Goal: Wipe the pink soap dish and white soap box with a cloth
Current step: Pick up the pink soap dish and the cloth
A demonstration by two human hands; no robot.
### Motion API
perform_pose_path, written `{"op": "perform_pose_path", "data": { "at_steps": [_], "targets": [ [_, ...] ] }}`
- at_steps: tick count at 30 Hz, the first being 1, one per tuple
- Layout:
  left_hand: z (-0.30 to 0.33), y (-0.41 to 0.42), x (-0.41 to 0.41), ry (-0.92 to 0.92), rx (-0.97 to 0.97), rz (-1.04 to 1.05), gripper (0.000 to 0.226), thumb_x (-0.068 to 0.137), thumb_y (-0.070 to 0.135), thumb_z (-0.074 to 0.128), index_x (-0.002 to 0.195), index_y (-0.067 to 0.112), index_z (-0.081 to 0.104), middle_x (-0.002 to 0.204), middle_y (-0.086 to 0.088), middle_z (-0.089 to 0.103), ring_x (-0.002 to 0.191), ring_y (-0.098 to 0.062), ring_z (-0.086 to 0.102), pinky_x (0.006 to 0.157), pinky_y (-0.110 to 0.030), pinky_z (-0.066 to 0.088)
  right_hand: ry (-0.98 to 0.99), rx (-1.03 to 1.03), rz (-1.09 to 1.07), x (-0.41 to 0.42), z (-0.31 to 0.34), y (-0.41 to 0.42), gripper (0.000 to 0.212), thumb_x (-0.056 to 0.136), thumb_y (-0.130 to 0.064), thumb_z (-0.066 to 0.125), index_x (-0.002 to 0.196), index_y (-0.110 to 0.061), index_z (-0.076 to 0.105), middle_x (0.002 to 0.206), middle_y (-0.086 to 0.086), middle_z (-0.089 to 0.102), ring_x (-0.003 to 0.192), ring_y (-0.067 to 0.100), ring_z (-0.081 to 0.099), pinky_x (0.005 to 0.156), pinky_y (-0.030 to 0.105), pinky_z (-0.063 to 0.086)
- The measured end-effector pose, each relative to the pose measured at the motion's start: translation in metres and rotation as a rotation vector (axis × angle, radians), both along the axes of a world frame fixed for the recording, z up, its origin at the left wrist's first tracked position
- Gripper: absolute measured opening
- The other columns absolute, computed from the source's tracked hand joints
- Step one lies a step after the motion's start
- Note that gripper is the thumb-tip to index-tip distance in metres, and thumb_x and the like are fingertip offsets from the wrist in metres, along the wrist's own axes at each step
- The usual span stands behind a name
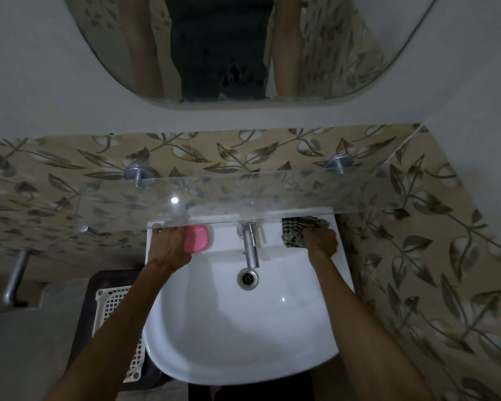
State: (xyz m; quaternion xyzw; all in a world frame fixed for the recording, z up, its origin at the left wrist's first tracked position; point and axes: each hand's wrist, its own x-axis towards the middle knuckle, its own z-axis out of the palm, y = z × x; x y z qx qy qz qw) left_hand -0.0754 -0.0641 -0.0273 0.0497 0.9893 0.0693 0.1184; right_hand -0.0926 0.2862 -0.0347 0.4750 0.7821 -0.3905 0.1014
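On sink (185, 328) ledge, left hand (168, 247) seemingly grips pink soap dish (198, 238).

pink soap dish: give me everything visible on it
The pink soap dish is a rounded-rectangle piece in glossy pink, plastic by its look, with a raised rim. It sits on the white sink ledge at the back left, left of the tap and just under the front edge of the glass shelf. The left hand grips its left end and covers that part. Whether it holds any soap cannot be told.

Pink soap dish (196, 238) — glossy, rounded — lies flat on the sink's back-left ledge; checked cloth (297, 231) back-right.
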Motion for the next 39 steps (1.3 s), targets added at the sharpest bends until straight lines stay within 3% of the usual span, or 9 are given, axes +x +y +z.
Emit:
{"op": "perform_pose_path", "data": {
  "at_steps": [6,10,13,19,27,31,34,36,39],
  "targets": [
    [0.003,-0.005,0.003,0.069,0.068,-0.014,0.052,0.061,-0.002,0.075,0.111,0.001,0.061,0.096,-0.021,0.069,0.090,-0.044,0.068,0.086,-0.051,0.054,0.242,-0.346,-0.243,-0.003,0.009,0.004,0.031,0.096,-0.017,0.068,0.121,0.001,0.070,0.125,0.017,0.070,0.101,0.030,0.066,0.088,0.040,0.057],
    [0.004,-0.008,0.015,0.136,0.134,0.009,0.087,0.055,0.009,0.084,0.135,-0.001,0.052,0.114,-0.023,0.068,0.107,-0.044,0.064,0.098,-0.054,0.049,0.367,-0.764,-0.439,0.009,0.015,0.009,0.035,0.092,-0.010,0.070,0.126,-0.005,0.068,0.122,0.013,0.065,0.083,0.022,0.063,0.058,0.026,0.054],
    [0.005,-0.004,0.031,0.172,0.209,0.029,0.089,0.053,0.017,0.088,0.132,0.000,0.052,0.116,-0.023,0.065,0.101,-0.043,0.065,0.091,-0.051,0.052,0.293,-0.890,-0.355,0.010,0.016,0.004,0.020,0.095,-0.014,0.072,0.114,-0.014,0.066,0.132,0.013,0.063,0.098,0.025,0.065,0.069,0.029,0.058],
    [0.008,0.015,0.036,0.189,0.272,0.039,0.097,0.054,0.025,0.091,0.140,0.005,0.050,0.124,-0.016,0.061,0.108,-0.036,0.062,0.093,-0.047,0.049,0.290,-0.581,-0.193,-0.006,0.008,-0.004,0.097,0.086,-0.005,0.083,0.162,-0.011,0.023,0.163,0.014,0.039,0.142,0.032,0.049,0.112,0.044,0.048],
    [0.015,0.034,0.045,0.252,0.342,0.108,0.099,0.053,0.034,0.092,0.138,0.012,0.046,0.123,-0.010,0.060,0.108,-0.030,0.060,0.089,-0.043,0.051,0.287,0.215,0.293,0.020,0.003,0.010,0.034,0.092,-0.022,0.074,0.115,0.003,0.075,0.127,0.022,0.071,0.116,0.037,0.066,0.094,0.042,0.056],
    [0.012,0.033,0.046,0.251,0.305,0.121,0.091,0.054,0.035,0.089,0.133,0.014,0.051,0.115,-0.007,0.061,0.102,-0.029,0.060,0.086,-0.042,0.051,0.494,0.422,0.335,0.031,-0.002,0.018,0.044,0.079,-0.013,0.087,0.115,0.009,0.074,0.147,0.029,0.054,0.136,0.047,0.048,0.114,0.057,0.037],
    [0.009,0.033,0.048,0.255,0.297,0.129,0.093,0.055,0.036,0.089,0.136,0.014,0.050,0.116,-0.007,0.060,0.104,-0.029,0.060,0.088,-0.044,0.052,0.651,0.217,0.298,0.023,-0.008,0.026,0.051,0.076,0.000,0.090,0.119,0.015,0.068,0.141,0.033,0.058,0.135,0.049,0.052,0.115,0.058,0.039],
    [0.010,0.035,0.049,0.262,0.298,0.135,0.093,0.055,0.037,0.090,0.137,0.013,0.050,0.116,-0.007,0.060,0.105,-0.028,0.060,0.089,-0.042,0.051,0.658,-0.214,0.077,0.015,-0.005,0.028,0.031,0.083,0.005,0.083,0.111,0.011,0.071,0.115,0.027,0.071,0.114,0.043,0.067,0.093,0.042,0.060],
    [0.016,0.039,0.052,0.275,0.312,0.150,0.092,0.055,0.042,0.091,0.133,0.014,0.051,0.114,-0.006,0.061,0.103,-0.028,0.060,0.085,-0.041,0.051,0.675,-0.582,-0.250,0.014,-0.004,0.031,0.011,0.090,0.007,0.073,0.091,-0.004,0.071,0.099,0.014,0.070,0.081,0.024,0.068,0.070,0.030,0.059]
  ]
}}
